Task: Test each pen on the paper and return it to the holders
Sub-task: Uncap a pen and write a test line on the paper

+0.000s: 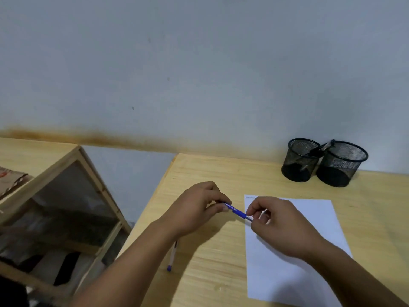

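A pale grey-blue wall (pixel 199 63) fills the upper half, with a few small dark specks and a brownish smudged band (pixel 88 138) along its foot. Below it stands a light wooden table (pixel 199 273) with visible grain. To the left sits a wooden-framed cabinet (pixel 66 207) with a glass panel, dim inside. Light is soft and even.

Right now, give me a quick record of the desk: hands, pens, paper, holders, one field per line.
left hand: grips one end of the blue pen
right hand: pinches the pen's other end, above the paper's left edge
paper: white sheet flat on the wooden table, faint marks at its top left corner
second pen: lies on the table, partly under the left forearm
holders: two black mesh cups side by side at the wall; a dark pen leans across their rims
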Tool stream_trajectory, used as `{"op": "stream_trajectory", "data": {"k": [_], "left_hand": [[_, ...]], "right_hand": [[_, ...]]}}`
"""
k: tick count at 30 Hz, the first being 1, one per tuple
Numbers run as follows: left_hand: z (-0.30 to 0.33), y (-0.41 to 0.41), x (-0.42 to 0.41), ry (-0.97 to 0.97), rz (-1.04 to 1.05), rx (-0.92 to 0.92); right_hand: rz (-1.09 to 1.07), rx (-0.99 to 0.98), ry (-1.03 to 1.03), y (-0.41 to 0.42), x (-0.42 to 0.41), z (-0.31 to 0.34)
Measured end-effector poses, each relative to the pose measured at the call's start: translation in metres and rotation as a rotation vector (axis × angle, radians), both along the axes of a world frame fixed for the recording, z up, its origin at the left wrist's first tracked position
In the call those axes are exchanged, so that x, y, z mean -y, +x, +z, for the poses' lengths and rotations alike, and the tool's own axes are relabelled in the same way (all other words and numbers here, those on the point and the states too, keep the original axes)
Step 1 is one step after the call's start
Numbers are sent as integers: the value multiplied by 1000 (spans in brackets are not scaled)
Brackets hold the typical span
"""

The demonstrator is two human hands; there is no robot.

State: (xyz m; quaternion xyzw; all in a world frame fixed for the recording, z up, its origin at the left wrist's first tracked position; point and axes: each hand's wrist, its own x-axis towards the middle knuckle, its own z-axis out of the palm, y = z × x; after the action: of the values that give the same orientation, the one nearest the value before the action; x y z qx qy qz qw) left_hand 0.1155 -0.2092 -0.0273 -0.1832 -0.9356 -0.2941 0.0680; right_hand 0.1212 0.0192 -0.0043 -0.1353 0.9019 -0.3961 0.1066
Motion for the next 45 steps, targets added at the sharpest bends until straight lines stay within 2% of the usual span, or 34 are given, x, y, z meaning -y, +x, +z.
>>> {"op": "stream_trajectory", "data": {"k": [11, 16, 27, 34, 38, 41, 45], "left_hand": [[-8, 5, -45, 144, 35, -58], [-12, 2, -54, 173, 53, -47], [-16, -6, -54, 48, -4, -64], [-21, -9, -55, 66, 17, -46], [-22, -12, -56, 89, 119, -14], [-24, -11, -49, 121, 292, -46], [-31, -10, -40, -63, 482, -69]], "right_hand": [[45, -110, -78, -5, -22, -4], [-46, -176, -24, -7, -22, -18], [-119, -182, 100, -3, -19, -26], [-127, -138, 113, -6, -23, -29], [-125, -86, 15, -15, -29, -33], [-220, -4, -169, -19, -41, -37], [-329, 174, -452, -18, -56, -44]]}}
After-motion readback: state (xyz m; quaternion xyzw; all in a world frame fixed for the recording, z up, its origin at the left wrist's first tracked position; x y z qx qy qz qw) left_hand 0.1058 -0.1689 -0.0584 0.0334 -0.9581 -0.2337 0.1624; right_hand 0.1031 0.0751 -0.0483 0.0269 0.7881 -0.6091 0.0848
